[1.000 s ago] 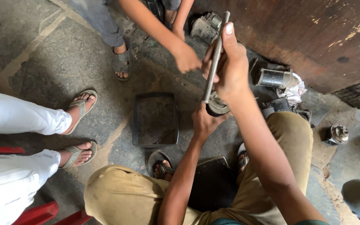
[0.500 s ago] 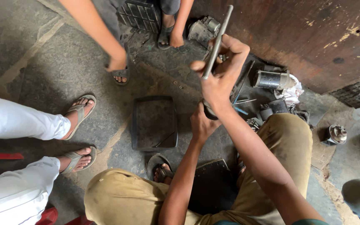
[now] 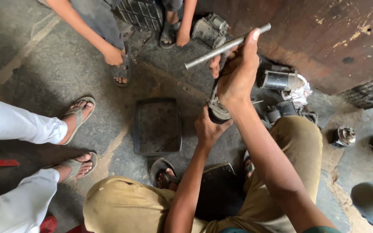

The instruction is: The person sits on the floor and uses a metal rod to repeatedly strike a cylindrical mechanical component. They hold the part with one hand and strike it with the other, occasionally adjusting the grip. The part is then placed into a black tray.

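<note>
My right hand (image 3: 236, 73) grips a grey metal rod (image 3: 227, 46), which lies nearly level above the floor with one end pointing up right. Below it my left hand (image 3: 208, 129) holds a round metal part (image 3: 217, 113) from underneath. A thin shaft rises from that part up into my right hand. Both arms reach out over my knees in tan trousers (image 3: 298, 142).
A shallow black metal tray (image 3: 157, 126) lies on the grey floor left of my hands. Motor parts (image 3: 279, 80) sit against a rusty brown panel (image 3: 324, 34). Another person's hand (image 3: 111, 56) and sandalled feet (image 3: 77, 114) are to the left.
The rod in my right hand has swung from almost upright to nearly level. The other person's hand has drawn away to the left, off the part.
</note>
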